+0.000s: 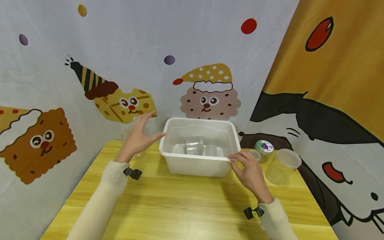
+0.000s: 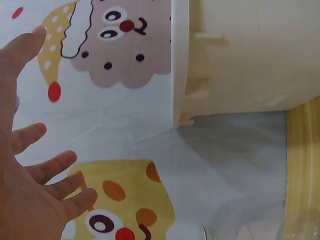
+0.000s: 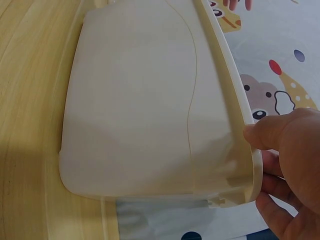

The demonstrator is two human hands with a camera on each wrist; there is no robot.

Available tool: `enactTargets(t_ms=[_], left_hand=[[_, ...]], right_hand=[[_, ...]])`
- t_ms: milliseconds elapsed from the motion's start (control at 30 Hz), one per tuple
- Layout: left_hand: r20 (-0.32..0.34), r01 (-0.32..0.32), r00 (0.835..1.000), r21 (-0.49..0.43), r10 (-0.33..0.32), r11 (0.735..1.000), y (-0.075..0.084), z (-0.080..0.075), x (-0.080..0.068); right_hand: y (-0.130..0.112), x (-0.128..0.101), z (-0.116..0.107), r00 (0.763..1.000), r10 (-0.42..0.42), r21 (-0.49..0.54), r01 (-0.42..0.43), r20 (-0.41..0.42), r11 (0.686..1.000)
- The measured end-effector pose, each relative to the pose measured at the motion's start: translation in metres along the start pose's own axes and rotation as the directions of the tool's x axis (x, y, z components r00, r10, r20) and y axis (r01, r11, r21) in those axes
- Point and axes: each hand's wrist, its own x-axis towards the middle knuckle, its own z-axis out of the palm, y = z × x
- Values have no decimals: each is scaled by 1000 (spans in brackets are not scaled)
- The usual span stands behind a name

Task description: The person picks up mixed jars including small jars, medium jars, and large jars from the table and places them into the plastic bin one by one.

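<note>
A white plastic bin (image 1: 198,165) stands on the wooden table, with a clear plastic jar (image 1: 193,146) lying on its side inside. At its front right corner my right hand (image 1: 248,170) pinches the rim, thumb on the near side and fingers over the edge, as the right wrist view also shows. My left hand (image 1: 138,137) is held up just left of the bin, fingers spread and apart from its rim. In the left wrist view that hand (image 2: 30,165) holds nothing, and the bin's side wall (image 2: 240,60) rises beyond it.
Right of the bin stand a large clear jar with a lid (image 1: 282,166), a small tub with a printed lid (image 1: 264,150) and another small clear container (image 1: 255,154). Clear containers (image 1: 138,155) are partly hidden behind my left hand. A printed cloth (image 1: 204,30) hangs behind the table (image 1: 180,206).
</note>
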Motion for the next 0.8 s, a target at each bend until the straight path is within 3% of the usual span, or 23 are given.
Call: enactTargets(t_ms=[267,800], left_hand=[[-25,41,999,36,-40,999,-11,-10,-2],[-48,110,993,-11,-110,994,-38,-13,-10]], right_hand=[[-1,0,-1,1000,1,-4,-1,4,1000],[-2,0,-1,1000,12,0,-12,13,1000]])
